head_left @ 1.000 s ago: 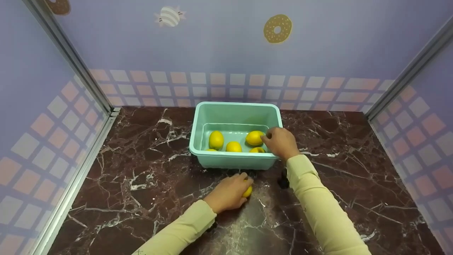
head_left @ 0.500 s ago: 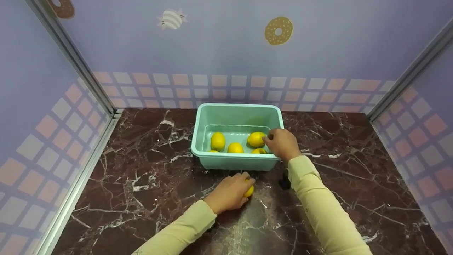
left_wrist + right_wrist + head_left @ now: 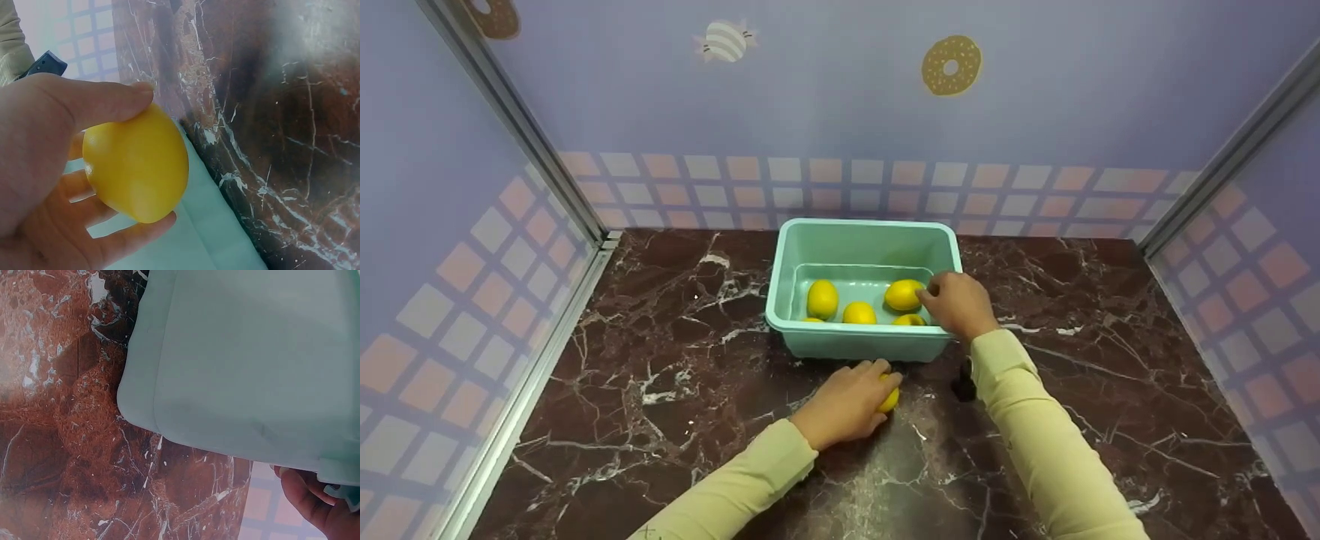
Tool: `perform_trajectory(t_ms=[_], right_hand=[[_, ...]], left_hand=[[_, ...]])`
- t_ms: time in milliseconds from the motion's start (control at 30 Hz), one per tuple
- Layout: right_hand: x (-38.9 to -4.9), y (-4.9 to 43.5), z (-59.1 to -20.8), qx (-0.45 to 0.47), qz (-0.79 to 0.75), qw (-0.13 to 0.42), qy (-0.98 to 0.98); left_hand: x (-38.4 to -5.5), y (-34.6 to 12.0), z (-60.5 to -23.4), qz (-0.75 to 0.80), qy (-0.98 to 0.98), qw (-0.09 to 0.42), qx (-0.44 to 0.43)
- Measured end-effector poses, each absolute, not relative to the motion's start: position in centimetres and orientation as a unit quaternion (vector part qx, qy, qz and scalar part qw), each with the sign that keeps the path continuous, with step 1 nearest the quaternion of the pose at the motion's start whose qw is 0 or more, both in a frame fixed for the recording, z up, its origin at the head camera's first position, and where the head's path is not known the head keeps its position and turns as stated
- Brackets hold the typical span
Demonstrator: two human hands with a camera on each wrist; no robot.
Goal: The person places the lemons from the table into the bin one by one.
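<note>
My left hand (image 3: pixel 844 403) holds a yellow lemon (image 3: pixel 889 397) just in front of a mint-green plastic bin (image 3: pixel 862 345). The left wrist view has the thumb on one side of this lemon (image 3: pixel 138 166) and the fingers round the other. At the bin's right side, my right hand (image 3: pixel 960 304) grips the rim, with thumb and fingertips over the inside edge. Seen from the right wrist, the fingers (image 3: pixel 304 500) curl at the rim beside the bin's outer wall (image 3: pixel 253 371). Several lemons lie in the bin, one of them (image 3: pixel 904 295) close to my right fingertips. The front wall partly hides others.
The bin stands on a dark red marbled tabletop (image 3: pixel 660 390), near the back wall (image 3: pixel 840 90). Side panels with metal edge rails (image 3: pixel 525 142) enclose the table left and right. A small black device (image 3: pixel 964 384) shows below the right wrist.
My left hand has shifted slightly forward towards the bin with the lemon. The right hand stays on the rim. Early on, the head view shifted a little.
</note>
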State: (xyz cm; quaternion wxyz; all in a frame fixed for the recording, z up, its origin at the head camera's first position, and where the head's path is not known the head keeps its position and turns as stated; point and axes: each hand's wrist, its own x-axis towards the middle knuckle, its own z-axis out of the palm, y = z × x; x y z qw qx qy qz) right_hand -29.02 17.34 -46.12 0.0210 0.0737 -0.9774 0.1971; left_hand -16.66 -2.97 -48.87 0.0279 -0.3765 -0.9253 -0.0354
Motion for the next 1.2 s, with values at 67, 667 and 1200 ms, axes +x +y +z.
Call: perform_trajectory(t_ms=[67,667,1200], right_hand=[[-29.0,17.3,-46.1,0.076,0.195,0.021,-0.978],[-29.0,17.3,-46.3,0.076,0.193,0.023,-0.978],[-29.0,17.3,-46.2,0.076,0.190,0.027,-0.978]], left_hand=[[-16.7,-2.9,-48.6,-0.032,-0.925,0.028,-0.377],[-16.7,-3.1,-47.1,-0.025,-0.924,0.036,-0.381],[-16.9,-3.3,-45.9,-0.014,-0.920,0.050,-0.388]])
